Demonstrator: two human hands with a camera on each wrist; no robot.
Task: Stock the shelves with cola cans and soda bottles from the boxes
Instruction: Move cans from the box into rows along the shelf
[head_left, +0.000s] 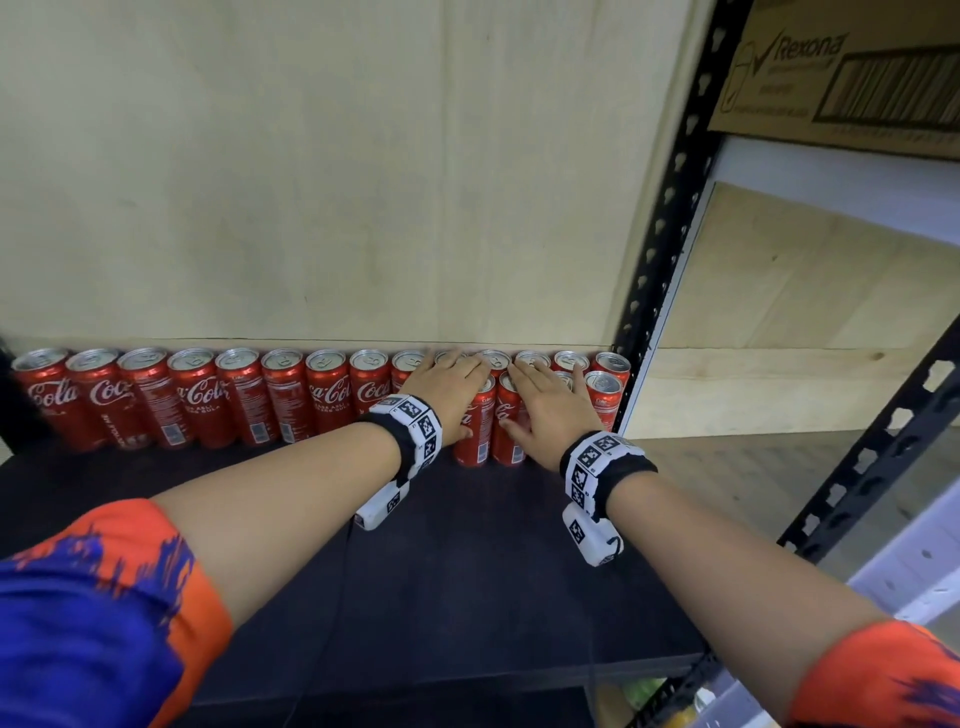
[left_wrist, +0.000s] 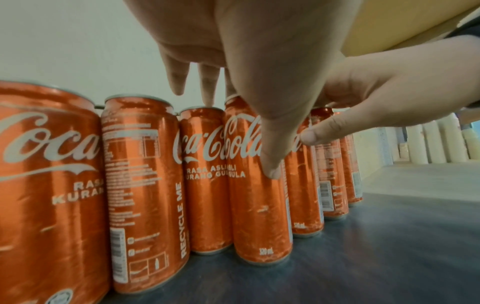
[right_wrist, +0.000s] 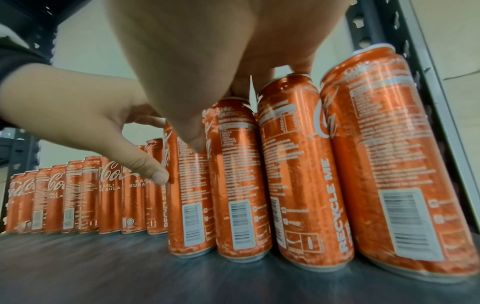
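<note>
Sleeves (head_left: 104, 597), orange and blue, at both upper arms; marker-printed wristbands (head_left: 415, 421) on both wrists.

Cola cans, back row (head_left: 197, 395): red, upright, side by side along the rear edge of the dark shelf (head_left: 467, 571), against the pale wall panel (head_left: 311, 182).

Cola cans, front row (head_left: 491, 426): four upright, just in front of the back row at its right end, beside the black slotted upright (head_left: 670, 208).

Left hand (head_left: 447, 387): laid flat over the can tops, fingers straight and slightly spread, thumb (left_wrist: 270, 164) pressed on the face of the leftmost front can (left_wrist: 257, 195).

Right hand (head_left: 545, 402): flat over the neighbouring tops, fingers extended; thumb (right_wrist: 158, 174) touching that can's side. Neither hand wraps a can.

Cardboard box (head_left: 841, 67), printed "Rexona", on the adjoining rack's upper level; contents not visible.
</note>
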